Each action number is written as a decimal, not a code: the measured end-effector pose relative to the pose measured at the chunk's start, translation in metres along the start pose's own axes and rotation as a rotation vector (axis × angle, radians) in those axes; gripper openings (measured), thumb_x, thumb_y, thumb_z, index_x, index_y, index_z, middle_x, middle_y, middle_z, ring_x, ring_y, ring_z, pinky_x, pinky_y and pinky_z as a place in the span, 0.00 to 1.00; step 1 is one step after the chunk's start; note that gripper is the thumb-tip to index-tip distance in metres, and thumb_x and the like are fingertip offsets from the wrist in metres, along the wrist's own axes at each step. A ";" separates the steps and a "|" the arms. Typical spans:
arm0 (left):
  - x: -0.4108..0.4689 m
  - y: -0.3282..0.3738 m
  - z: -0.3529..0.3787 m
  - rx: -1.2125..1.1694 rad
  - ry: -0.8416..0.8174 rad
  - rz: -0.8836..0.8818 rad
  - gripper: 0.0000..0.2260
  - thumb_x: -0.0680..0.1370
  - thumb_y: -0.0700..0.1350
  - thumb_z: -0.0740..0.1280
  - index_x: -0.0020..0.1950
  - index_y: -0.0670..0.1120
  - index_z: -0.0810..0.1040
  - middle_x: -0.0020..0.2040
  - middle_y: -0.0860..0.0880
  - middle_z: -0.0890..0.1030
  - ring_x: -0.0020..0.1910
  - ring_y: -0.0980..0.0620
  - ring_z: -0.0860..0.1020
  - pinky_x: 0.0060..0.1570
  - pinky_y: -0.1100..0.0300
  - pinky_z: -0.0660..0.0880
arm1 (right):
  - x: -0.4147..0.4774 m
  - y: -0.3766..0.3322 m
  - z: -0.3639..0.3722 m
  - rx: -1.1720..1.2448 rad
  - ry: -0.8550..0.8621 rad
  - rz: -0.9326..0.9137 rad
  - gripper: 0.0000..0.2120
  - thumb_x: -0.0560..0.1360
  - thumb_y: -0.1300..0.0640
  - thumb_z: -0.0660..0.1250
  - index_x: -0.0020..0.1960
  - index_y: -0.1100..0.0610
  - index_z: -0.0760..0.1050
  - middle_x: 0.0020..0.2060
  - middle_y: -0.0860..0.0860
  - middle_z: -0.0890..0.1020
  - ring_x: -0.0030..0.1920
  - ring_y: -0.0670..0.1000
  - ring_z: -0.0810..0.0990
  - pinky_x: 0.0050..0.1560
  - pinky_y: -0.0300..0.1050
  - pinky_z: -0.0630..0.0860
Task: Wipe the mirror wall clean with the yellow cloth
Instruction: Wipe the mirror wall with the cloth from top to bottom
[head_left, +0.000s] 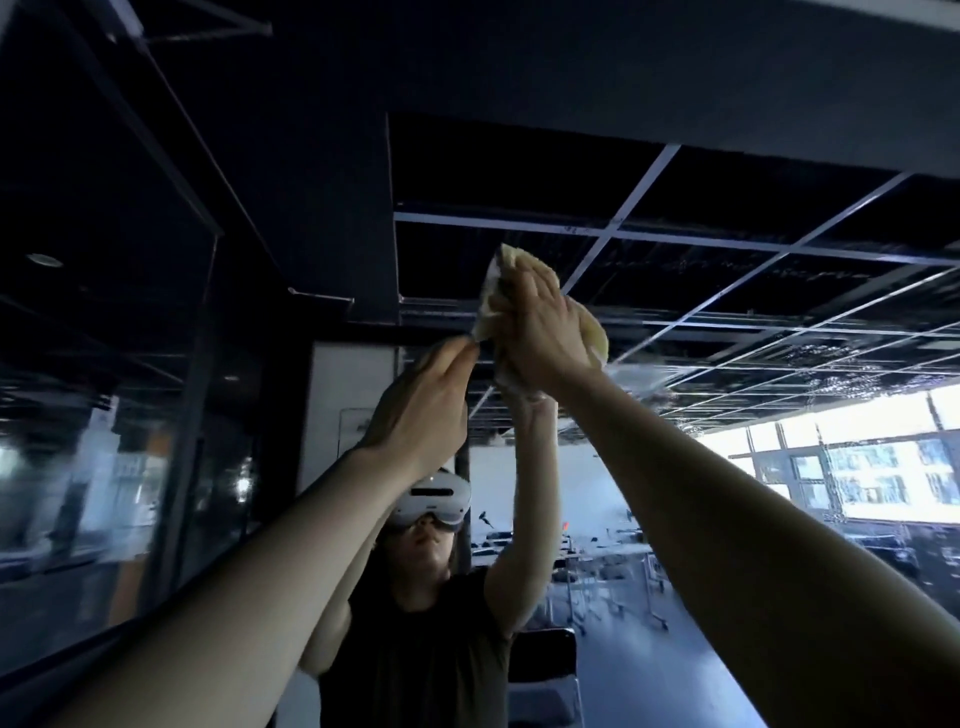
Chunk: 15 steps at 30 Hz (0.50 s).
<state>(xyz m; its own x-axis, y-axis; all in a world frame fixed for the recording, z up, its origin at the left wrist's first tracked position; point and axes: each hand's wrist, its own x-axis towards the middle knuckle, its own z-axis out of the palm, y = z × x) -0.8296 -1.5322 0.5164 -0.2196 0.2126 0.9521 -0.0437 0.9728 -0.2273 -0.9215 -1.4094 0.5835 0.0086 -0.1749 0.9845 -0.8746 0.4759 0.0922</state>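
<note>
The crumpled yellow cloth (595, 332) lies high on the large mirror wall (727, 291), under the flat palm of the right hand (540, 332). That hand's fingers are straight and close together, pressing the cloth to the glass. Yellow fabric shows above the fingertips and along the right side of the hand, and a paler tail hangs out at the lower left. The left hand (426, 405) reaches up just beside it, fingers drawn together with their tips at that tail. I cannot tell whether they pinch it or only touch it.

The cloth sits near the mirror's left edge, a vertical line where the glass meets a dark wall panel (311, 208). It is not far below the top edge, which runs under a grey ceiling beam (675, 78). To the right and below, the glass runs on wide and open. A wet, blurred smear (641, 375) trails off from the cloth's right side, and faint speckled streaks (831, 364) show further along.

Reflected in the mirror are the person's white headset (436, 501), black T-shirt (415, 649), a black chair (543, 670) and bright windows (857, 467). A glass partition (104, 467) stands off to the left. Both raised forearms cross the lower part of the view and cover part of the glass.
</note>
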 end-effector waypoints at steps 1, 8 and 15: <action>0.004 0.005 0.002 -0.010 0.006 0.003 0.24 0.77 0.35 0.60 0.73 0.44 0.63 0.72 0.50 0.65 0.70 0.52 0.64 0.69 0.58 0.63 | 0.003 0.004 -0.003 -0.011 -0.008 -0.040 0.27 0.77 0.58 0.60 0.75 0.55 0.58 0.75 0.53 0.58 0.74 0.54 0.56 0.72 0.51 0.54; 0.037 0.027 0.029 0.026 0.059 0.051 0.21 0.79 0.36 0.59 0.72 0.42 0.65 0.72 0.49 0.66 0.70 0.51 0.64 0.70 0.58 0.62 | -0.006 0.126 -0.029 0.025 0.331 0.340 0.20 0.78 0.56 0.59 0.70 0.49 0.68 0.73 0.48 0.63 0.71 0.54 0.64 0.66 0.55 0.67; 0.075 0.069 0.056 0.029 0.132 0.035 0.18 0.78 0.36 0.60 0.68 0.44 0.70 0.67 0.49 0.71 0.65 0.50 0.69 0.65 0.57 0.68 | 0.050 0.085 -0.031 0.053 0.002 -0.114 0.23 0.78 0.58 0.60 0.73 0.52 0.65 0.74 0.54 0.60 0.72 0.57 0.62 0.70 0.52 0.61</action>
<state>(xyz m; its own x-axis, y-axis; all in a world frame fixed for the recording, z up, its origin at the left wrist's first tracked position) -0.9034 -1.4537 0.5611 -0.0914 0.2580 0.9618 -0.0667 0.9621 -0.2644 -0.9803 -1.3514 0.6452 0.1102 -0.2237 0.9684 -0.8925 0.4065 0.1955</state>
